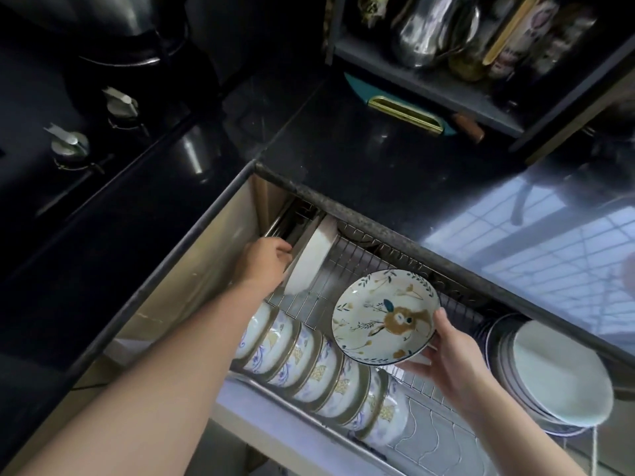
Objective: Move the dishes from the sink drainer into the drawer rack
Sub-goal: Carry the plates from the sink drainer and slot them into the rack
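Judged well under way: drawer rack already stocked, two dishes in hand, sink drainer out of view, so remainder there impossible to tell. Nearest, along the front of the pulled-out drawer, stood a row of patterned bowls on edge, packed one against the next from left toward the middle. To the right of them leaned a stack of pale plates in the wire holders, overlapping one another. Just above the bowls hovered the right hand, grip curled under and around the rim of a deer-patterned plate, thumb on the near right edge, plate tilted face-up over the open wire grid and not yet slotted. Farther back and to the left reached the left hand, grip curled on the edge of a white plate standing on edge at the rear left of the rack, apparently being seated or steadied there. Between the two plates lay bare wire grid, room enough by the look for the patterned plate. Beyond the drawer ran the dark tabletop, glossy, and at the far end a shelf holding steel vessels and jars.
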